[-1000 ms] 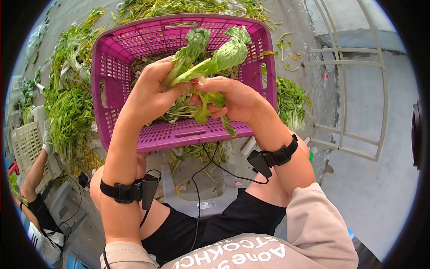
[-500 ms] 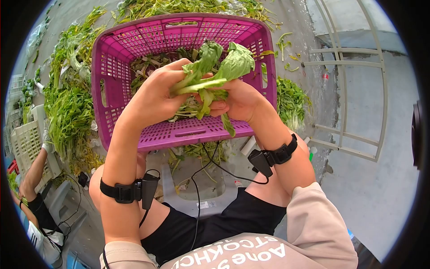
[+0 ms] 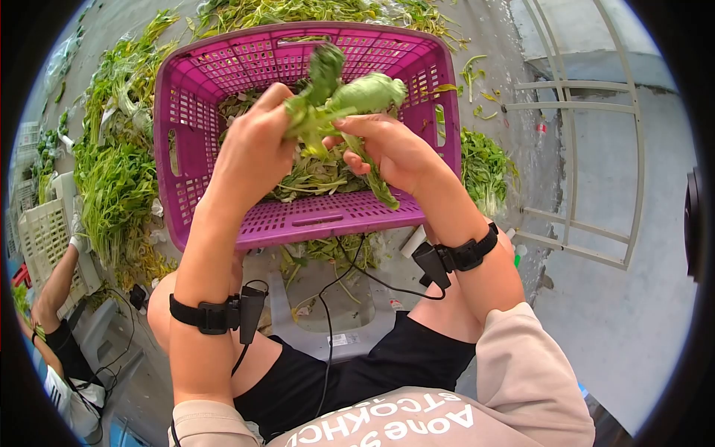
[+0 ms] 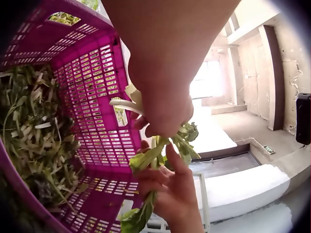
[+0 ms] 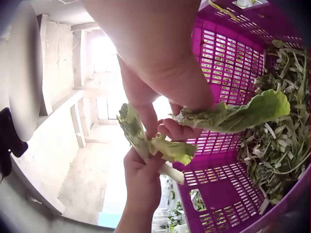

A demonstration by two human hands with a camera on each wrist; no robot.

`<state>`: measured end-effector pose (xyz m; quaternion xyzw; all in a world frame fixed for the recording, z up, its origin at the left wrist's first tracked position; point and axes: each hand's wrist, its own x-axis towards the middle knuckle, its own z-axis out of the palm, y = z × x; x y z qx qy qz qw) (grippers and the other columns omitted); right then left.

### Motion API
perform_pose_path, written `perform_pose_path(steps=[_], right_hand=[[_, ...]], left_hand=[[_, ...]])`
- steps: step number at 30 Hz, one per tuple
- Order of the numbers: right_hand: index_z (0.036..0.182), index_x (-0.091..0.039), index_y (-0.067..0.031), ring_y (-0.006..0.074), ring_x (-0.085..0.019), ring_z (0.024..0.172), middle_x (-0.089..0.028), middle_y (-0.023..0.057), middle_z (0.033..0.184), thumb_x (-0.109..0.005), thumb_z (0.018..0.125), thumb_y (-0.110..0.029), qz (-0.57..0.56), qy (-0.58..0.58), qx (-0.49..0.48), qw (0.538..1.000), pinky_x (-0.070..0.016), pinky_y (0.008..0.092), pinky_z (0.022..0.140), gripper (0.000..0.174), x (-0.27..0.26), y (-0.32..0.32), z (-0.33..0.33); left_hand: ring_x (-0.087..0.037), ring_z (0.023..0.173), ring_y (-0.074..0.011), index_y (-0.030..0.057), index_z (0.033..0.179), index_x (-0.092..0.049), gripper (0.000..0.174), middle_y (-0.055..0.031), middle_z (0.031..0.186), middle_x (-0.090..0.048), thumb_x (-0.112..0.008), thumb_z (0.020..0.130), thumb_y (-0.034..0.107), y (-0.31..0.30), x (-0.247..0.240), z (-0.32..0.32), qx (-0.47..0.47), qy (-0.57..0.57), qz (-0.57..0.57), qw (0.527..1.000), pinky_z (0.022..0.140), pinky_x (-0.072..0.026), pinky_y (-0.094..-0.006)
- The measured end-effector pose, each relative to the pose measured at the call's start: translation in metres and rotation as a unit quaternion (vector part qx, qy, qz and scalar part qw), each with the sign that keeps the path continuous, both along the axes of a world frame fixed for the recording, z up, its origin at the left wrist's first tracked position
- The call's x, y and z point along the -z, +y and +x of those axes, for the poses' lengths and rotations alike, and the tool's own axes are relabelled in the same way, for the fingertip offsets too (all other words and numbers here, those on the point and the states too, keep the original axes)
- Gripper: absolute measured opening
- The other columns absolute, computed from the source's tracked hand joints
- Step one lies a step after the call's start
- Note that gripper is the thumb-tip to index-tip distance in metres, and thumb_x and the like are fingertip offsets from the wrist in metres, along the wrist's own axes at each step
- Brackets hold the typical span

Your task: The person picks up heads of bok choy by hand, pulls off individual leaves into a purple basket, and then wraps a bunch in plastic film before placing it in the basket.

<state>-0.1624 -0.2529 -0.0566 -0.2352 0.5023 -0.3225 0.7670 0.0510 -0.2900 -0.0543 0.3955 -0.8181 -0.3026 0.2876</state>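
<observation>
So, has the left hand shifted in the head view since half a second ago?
Yes, slightly: the left hand is further left and nearer the far rim of the purple basket.

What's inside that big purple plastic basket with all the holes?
Inside the purple plastic basket with holes lies a heap of green and pale leaf and stalk scraps. Whatever lies under the top scraps is covered, so nobody can tell.

Grey floor (image 3: 532,175): large heap of leafy greens (image 3: 115,201) left of the purple basket (image 3: 261,237), smaller bunch (image 3: 484,167) to its right. Loose stems (image 3: 471,74) scattered near the far right corner.
</observation>
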Motion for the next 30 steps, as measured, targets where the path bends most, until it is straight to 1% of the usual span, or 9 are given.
perform_pose_path(steps=[5, 8, 12, 13, 14, 16, 19, 21, 30], right_hand=[[0.114, -0.058, 0.0002, 0.0096, -0.056, 0.065, -0.065, 0.0093, 0.099, -0.056, 0.100, -0.014, -0.090, 0.161, -0.033, 0.982, -0.0464, 0.0254, 0.055, 0.021, 0.012, -0.002, 0.000], [0.112, -0.059, 0.0015, 0.0110, -0.063, 0.071, -0.068, 0.0117, 0.098, -0.053, 0.100, -0.005, -0.210, 0.337, -0.024, 0.917, -0.0529, 0.0283, 0.063, 0.015, 0.001, 0.001, 0.006], [0.116, -0.064, -0.0045, 0.0185, -0.069, 0.086, -0.070, 0.0125, 0.105, -0.050, 0.096, -0.001, -0.377, 0.274, -0.042, 0.884, -0.0560, 0.0350, 0.077, 0.025, -0.001, -0.003, -0.002], [0.116, -0.064, -0.0045, 0.0185, -0.069, 0.086, -0.070, 0.0125, 0.105, -0.050, 0.096, -0.001, -0.377, 0.273, -0.044, 0.884, -0.0560, 0.0350, 0.077, 0.025, -0.010, -0.004, -0.004], [0.119, -0.063, -0.0034, 0.0185, -0.069, 0.088, -0.070, 0.0110, 0.107, -0.053, 0.095, -0.003, -0.309, 0.135, 0.039, 0.941, -0.0562, 0.0342, 0.078, 0.026, -0.023, -0.006, -0.006], [0.123, -0.062, -0.0004, 0.0161, -0.068, 0.092, -0.071, 0.0081, 0.110, -0.061, 0.095, -0.009, -0.177, -0.101, 0.183, 0.962, -0.0566, 0.0290, 0.079, 0.030, -0.033, -0.010, -0.011], [0.122, -0.064, -0.0029, 0.0131, -0.067, 0.086, -0.071, 0.0096, 0.106, -0.062, 0.096, -0.012, -0.157, -0.072, 0.130, 0.976, -0.0549, 0.0255, 0.073, 0.028, -0.007, -0.012, -0.028], [0.116, -0.068, -0.0023, 0.0084, -0.058, 0.065, -0.069, 0.0011, 0.085, -0.064, 0.097, -0.014, -0.111, -0.047, 0.113, 0.986, -0.0446, 0.0216, 0.057, 0.023, 0.001, -0.009, -0.020], [0.105, -0.070, 0.0028, 0.0080, -0.062, 0.069, -0.070, 0.0042, 0.084, -0.067, 0.094, -0.012, -0.186, 0.137, 0.050, 0.972, -0.0479, 0.0240, 0.059, 0.019, 0.003, 0.003, 0.022]], left_hand=[[-0.068, 0.084, -0.0237, -0.0023, 0.108, -0.066, 0.025, -0.0109, 0.098, -0.067, -0.062, 0.084, -0.006, -0.007, 0.008, 0.006, -0.137, 0.043, 0.041, 0.989, 0.073, -0.0507, -0.0352], [-0.063, 0.069, -0.0122, 0.0003, 0.097, -0.067, 0.014, -0.0050, 0.076, -0.064, -0.067, 0.090, 0.012, -0.010, 0.004, 0.010, -0.223, 0.152, 0.256, 0.928, 0.067, -0.0467, -0.0304], [-0.065, 0.072, -0.0147, 0.0018, 0.096, -0.068, 0.018, -0.0028, 0.079, -0.065, -0.069, 0.092, 0.020, -0.013, 0.011, 0.015, -0.237, 0.297, 0.359, 0.853, 0.067, -0.0477, -0.0275], [-0.065, 0.072, -0.0147, 0.0018, 0.096, -0.068, 0.018, -0.0028, 0.079, -0.065, -0.069, 0.092, 0.020, -0.012, 0.012, 0.016, -0.239, 0.298, 0.359, 0.852, 0.067, -0.0477, -0.0275], [-0.066, 0.075, -0.0143, 0.0021, 0.098, -0.067, 0.017, -0.0038, 0.082, -0.066, -0.068, 0.094, 0.019, -0.012, 0.012, 0.016, -0.220, 0.336, 0.406, 0.821, 0.072, -0.0508, -0.0282], [-0.066, 0.078, -0.0139, 0.0025, 0.100, -0.067, 0.017, -0.0048, 0.085, -0.067, -0.066, 0.096, 0.019, -0.011, 0.010, 0.015, -0.202, 0.374, 0.450, 0.786, 0.077, -0.0538, -0.0290], [-0.066, 0.078, -0.0132, 0.0032, 0.099, -0.065, 0.015, -0.0037, 0.084, -0.065, -0.065, 0.097, 0.018, -0.006, 0.006, 0.009, -0.205, 0.410, 0.473, 0.753, 0.078, -0.0543, -0.0291], [-0.062, 0.073, -0.0116, 0.0041, 0.100, -0.063, 0.014, -0.0011, 0.081, -0.061, -0.065, 0.097, 0.017, -0.004, 0.013, 0.008, -0.175, 0.419, 0.469, 0.758, 0.073, -0.0527, -0.0283], [-0.057, 0.072, -0.0089, 0.0081, 0.104, -0.062, 0.013, 0.0013, 0.083, -0.058, -0.066, 0.096, 0.018, 0.010, 0.027, -0.012, -0.174, 0.422, 0.542, 0.706, 0.070, -0.0496, -0.0276]])
